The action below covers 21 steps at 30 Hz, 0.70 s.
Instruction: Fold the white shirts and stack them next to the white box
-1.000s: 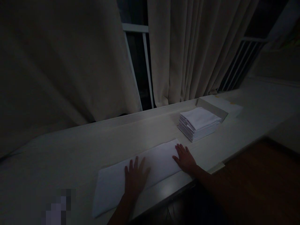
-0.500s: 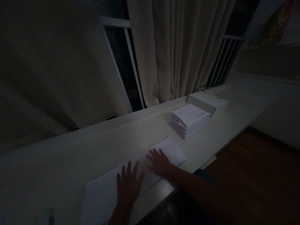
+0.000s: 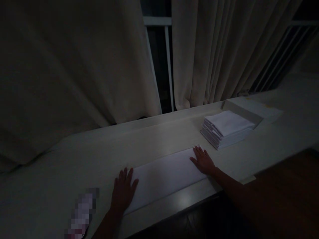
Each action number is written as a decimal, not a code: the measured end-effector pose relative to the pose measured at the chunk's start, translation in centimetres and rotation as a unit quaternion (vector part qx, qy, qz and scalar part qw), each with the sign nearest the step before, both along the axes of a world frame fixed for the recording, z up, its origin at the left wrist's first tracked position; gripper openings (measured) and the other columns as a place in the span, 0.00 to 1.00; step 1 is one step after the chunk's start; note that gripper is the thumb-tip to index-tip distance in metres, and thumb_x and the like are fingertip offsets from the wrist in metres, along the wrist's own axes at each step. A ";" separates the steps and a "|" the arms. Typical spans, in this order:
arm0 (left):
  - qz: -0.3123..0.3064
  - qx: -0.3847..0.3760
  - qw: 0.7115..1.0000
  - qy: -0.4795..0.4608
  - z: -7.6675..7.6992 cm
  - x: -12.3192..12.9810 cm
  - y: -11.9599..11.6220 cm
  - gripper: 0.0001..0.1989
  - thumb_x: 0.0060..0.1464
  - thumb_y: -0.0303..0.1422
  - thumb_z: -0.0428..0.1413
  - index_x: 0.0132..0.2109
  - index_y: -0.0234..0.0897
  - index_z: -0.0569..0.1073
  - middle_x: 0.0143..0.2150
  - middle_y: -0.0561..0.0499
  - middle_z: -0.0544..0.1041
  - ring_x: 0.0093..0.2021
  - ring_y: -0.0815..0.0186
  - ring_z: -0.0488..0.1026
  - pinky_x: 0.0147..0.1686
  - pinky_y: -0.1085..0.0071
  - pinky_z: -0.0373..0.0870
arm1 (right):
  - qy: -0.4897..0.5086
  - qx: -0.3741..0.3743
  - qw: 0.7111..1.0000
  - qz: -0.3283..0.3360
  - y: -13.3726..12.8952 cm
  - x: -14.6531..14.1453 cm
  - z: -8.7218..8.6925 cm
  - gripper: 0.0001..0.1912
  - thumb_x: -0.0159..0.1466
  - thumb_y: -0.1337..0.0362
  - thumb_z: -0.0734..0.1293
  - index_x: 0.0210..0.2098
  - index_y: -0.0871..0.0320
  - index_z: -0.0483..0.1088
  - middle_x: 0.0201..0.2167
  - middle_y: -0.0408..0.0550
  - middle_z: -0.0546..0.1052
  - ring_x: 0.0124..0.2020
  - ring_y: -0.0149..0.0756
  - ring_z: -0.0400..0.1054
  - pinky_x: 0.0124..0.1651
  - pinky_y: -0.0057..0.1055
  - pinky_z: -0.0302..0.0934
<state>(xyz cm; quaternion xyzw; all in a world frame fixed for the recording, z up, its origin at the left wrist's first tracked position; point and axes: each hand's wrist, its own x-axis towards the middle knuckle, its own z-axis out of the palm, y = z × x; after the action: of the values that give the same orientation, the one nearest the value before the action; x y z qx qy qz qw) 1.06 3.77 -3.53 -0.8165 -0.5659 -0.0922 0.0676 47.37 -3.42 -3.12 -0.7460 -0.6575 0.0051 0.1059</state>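
Note:
A long folded white cloth (image 3: 164, 176) lies flat along the table near its front edge. At the cloth's left end rests my left hand (image 3: 123, 191), palm down with the fingers spread. My right hand (image 3: 203, 160) presses flat on the right end, its fingers also apart. Neither hand grips anything. Just beyond my right hand stands a neat stack of folded white cloths (image 3: 228, 127), several layers high.
Behind the stack is an open white box (image 3: 244, 112) with its lid or flap laid to the right. A pixelated object (image 3: 82, 212) lies left of my left hand. Beige curtains (image 3: 189, 59) hang along the table's (image 3: 149, 142) back edge.
My hands have slid apart from the cloth's middle to its two ends. The view has turned left, so the stack and box appear further right and the pixelated object shows more fully.

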 end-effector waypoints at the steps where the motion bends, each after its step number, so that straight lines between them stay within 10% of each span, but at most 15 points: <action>1: -0.005 0.019 1.000 -0.003 0.3 0.0 -0.6 0.30 0.62 0.44 0.38 0.66 0.33 0.56 0.70 0.43 0.52 0.71 0.56 0.39 0.66 0.51 0.44 | -0.006 0.005 1.000 0.010 -0.3 -0.1 0.4 0.40 0.68 0.42 0.45 0.68 0.64 0.49 0.69 0.56 0.47 0.70 0.48 0.35 0.67 0.51 0.31; 7: -0.158 -0.026 0.987 0.016 0.6 -1.1 -7.3 0.39 0.56 0.50 0.46 0.69 0.37 0.48 0.71 0.47 0.47 0.71 0.59 0.41 0.68 0.57 0.45 | -0.018 0.002 0.987 0.158 -8.4 0.3 2.0 0.39 0.66 0.43 0.54 0.69 0.60 0.46 0.69 0.53 0.46 0.70 0.46 0.36 0.69 0.49 0.33; 12: -0.157 -0.071 0.985 0.019 -0.9 -2.9 -12.6 0.55 0.43 0.53 0.57 0.70 0.41 0.37 0.72 0.48 0.40 0.71 0.54 0.41 0.67 0.56 0.50 | -0.014 -0.021 0.978 0.209 -15.3 1.1 1.2 0.48 0.60 0.44 0.63 0.70 0.60 0.39 0.69 0.54 0.43 0.70 0.48 0.35 0.68 0.49 0.40; 21: -0.245 0.059 0.968 -0.008 -3.1 -9.1 -15.4 0.35 0.51 0.24 0.49 0.64 0.56 0.58 0.60 0.56 0.70 0.56 0.65 0.71 0.51 0.67 0.73 | -0.003 0.088 0.972 0.220 -18.2 3.1 -0.1 0.26 0.60 0.74 0.59 0.57 0.57 0.66 0.53 0.55 0.73 0.54 0.44 0.65 0.60 0.51 0.53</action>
<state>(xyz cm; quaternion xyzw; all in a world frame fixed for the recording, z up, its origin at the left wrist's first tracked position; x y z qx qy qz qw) -8.03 -11.59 -6.60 -0.9241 -0.3427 -0.1457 0.0862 50.47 -21.62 -3.22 -0.5707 -0.8037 -0.0317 0.1655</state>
